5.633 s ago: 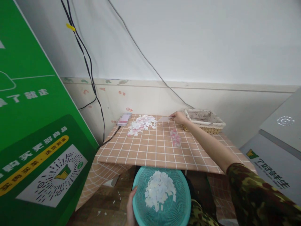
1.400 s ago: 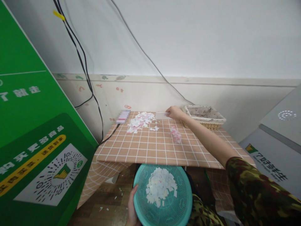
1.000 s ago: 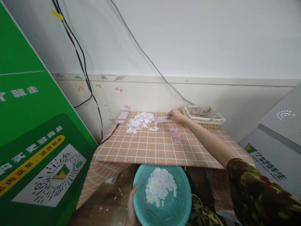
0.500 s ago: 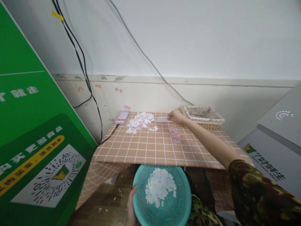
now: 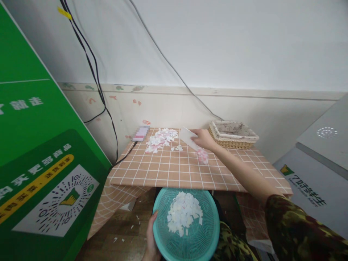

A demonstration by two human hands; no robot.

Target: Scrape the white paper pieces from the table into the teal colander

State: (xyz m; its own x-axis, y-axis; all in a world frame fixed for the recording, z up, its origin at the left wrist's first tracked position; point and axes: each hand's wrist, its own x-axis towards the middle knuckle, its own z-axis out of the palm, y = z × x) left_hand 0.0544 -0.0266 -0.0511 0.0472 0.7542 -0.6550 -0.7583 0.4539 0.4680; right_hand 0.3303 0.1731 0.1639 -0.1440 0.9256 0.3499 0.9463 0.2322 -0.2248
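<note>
Teal plastic basket (image 5: 190,250), mesh-sided, held below the near table edge; a heap of white paper scraps (image 5: 184,218) lies in its middle. Left hand (image 5: 150,242) grips the basket's left rim, thumb hooked over the edge, rest of hand under and out of view.

Right hand (image 5: 202,139) reaches across the tiled table (image 5: 168,170), arm stretched, fingers closed on one end of a white flat card (image 5: 187,137). Card tilts up to the left, approx. between the two scrap piles. Whether its lower edge touches the tabletop: can't tell from this angle.

Pink-and-white scrap pile (image 5: 162,137) sits at the far side, left of the card, w/ a few loose bits (image 5: 178,148) just beside it. Small pink pile (image 5: 202,156) lies right under the right wrist, nearer the basket.

Wicker tray (image 5: 232,139) stands far right, just beyond the right hand. Blurred small item (image 5: 140,133) on far left corner. Green sign (image 5: 35,152) leans at left.
</note>
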